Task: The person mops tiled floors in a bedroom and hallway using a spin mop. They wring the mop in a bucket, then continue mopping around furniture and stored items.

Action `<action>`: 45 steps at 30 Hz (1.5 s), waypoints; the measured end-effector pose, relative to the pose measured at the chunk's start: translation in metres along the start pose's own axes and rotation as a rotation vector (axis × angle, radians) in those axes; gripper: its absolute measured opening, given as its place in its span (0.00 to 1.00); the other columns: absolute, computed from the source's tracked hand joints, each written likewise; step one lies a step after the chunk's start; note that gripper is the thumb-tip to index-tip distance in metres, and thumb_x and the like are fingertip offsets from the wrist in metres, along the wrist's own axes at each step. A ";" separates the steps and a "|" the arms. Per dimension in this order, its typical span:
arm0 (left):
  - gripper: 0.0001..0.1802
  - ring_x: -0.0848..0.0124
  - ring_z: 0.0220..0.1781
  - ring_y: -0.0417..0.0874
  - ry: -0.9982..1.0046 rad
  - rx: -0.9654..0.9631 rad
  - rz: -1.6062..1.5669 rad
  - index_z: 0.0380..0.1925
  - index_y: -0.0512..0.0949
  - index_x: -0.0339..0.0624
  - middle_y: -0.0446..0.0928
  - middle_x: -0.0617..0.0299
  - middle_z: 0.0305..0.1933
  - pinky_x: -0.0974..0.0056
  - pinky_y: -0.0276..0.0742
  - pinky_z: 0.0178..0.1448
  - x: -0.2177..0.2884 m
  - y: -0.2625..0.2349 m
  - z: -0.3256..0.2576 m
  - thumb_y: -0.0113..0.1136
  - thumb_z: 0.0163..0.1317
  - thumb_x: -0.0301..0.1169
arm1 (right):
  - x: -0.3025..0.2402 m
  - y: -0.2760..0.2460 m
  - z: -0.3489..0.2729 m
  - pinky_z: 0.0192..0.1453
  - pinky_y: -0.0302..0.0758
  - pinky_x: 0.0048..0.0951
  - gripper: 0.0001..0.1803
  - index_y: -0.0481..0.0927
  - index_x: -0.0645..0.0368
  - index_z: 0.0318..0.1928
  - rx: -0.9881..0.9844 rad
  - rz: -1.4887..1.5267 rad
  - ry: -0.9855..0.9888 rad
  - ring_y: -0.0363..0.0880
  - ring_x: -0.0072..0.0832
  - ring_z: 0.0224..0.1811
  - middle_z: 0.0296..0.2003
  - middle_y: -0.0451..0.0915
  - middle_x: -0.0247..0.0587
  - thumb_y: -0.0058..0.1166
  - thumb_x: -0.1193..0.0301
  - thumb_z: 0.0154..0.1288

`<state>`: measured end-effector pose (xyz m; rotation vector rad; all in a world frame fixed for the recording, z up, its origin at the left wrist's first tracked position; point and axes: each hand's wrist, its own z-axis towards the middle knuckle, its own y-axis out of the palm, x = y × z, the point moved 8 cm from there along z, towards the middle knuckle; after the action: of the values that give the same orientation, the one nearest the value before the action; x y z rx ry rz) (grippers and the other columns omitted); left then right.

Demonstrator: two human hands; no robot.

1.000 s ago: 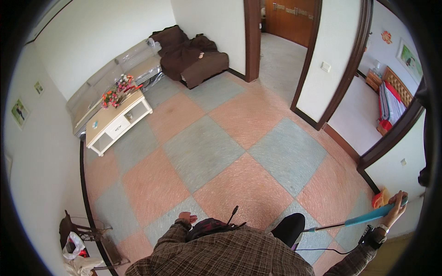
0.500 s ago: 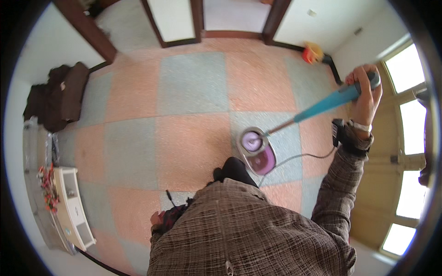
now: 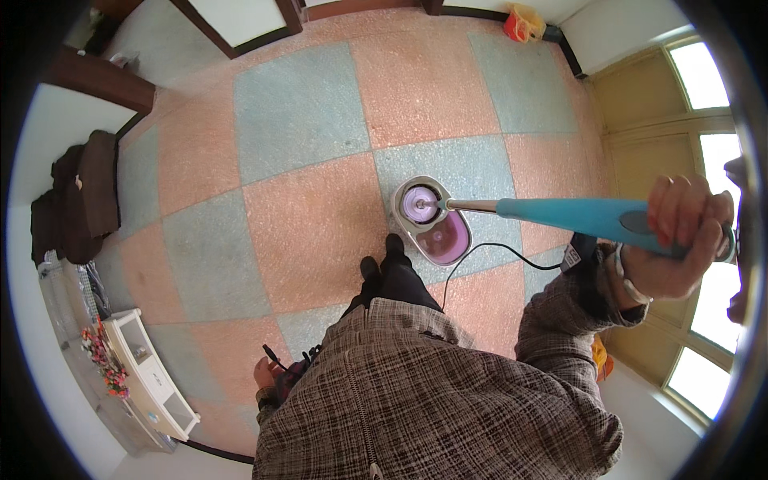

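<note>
My right hand (image 3: 682,232) is closed around the upper end of a blue mop handle (image 3: 568,220), off to the right. The handle's metal shaft (image 3: 472,206) slants down to a spin-mop bucket (image 3: 406,232) on the floor just ahead of my feet. Its lower end meets the round lilac basket (image 3: 420,206) in the bucket; mop strands cannot be made out. Pinkish-purple shows in the bucket's other half. My left hand (image 3: 264,373) hangs low at my left side, near a dark strap, and its fingers are too small to read.
The floor (image 3: 312,240) has pink and blue-grey squares. A white cabinet (image 3: 152,376) with flowers beside it and dark cloth-like items (image 3: 88,196) line the left. A red container with a yellow bag (image 3: 524,26) stands far right. A black cable (image 3: 496,246) runs past the bucket.
My right hand has brought the handle's top end nearer to me and further right, so the handle now lies almost level across the view. The view has also shifted; the bucket appears slightly higher and further left.
</note>
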<state>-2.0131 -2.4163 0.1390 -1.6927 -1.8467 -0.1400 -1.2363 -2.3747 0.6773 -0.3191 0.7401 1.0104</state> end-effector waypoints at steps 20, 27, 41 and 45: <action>0.18 0.66 0.13 0.74 0.017 -0.030 0.175 0.49 0.67 0.36 0.79 0.49 0.27 0.63 0.71 0.14 0.091 0.140 -0.017 0.50 0.67 0.38 | 0.034 -0.020 0.004 0.21 0.77 0.18 0.15 0.69 0.54 0.28 -0.187 0.164 0.088 0.77 0.21 0.17 0.19 0.78 0.35 0.67 0.75 0.51; 0.16 0.68 0.09 0.69 -0.026 -0.018 0.185 0.49 0.69 0.39 0.76 0.54 0.22 0.61 0.67 0.12 0.071 0.130 -0.013 0.50 0.65 0.37 | 0.065 -0.022 -0.014 0.21 0.79 0.22 0.14 0.69 0.57 0.29 -0.227 0.242 0.132 0.77 0.22 0.16 0.19 0.77 0.38 0.65 0.74 0.55; 0.13 0.73 0.19 0.73 0.475 0.012 0.246 0.46 0.71 0.38 0.73 0.61 0.22 0.67 0.71 0.21 0.208 0.148 -0.090 0.53 0.64 0.31 | 0.159 -0.042 -0.132 0.14 0.69 0.27 0.07 0.67 0.60 0.25 0.010 -0.044 0.159 0.72 0.26 0.13 0.15 0.70 0.35 0.48 0.84 0.44; 0.16 0.73 0.33 0.79 0.952 -0.287 0.423 0.53 0.69 0.39 0.77 0.60 0.32 0.69 0.78 0.35 0.344 0.276 -0.193 0.52 0.65 0.29 | 0.179 -0.042 -0.151 0.21 0.69 0.24 0.09 0.65 0.60 0.25 0.001 -0.233 0.400 0.73 0.23 0.18 0.17 0.73 0.38 0.52 0.81 0.55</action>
<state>-1.6801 -2.1634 0.3772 -1.7101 -0.7777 -0.8895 -1.2053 -2.3642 0.4417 -0.6032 1.0375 0.7315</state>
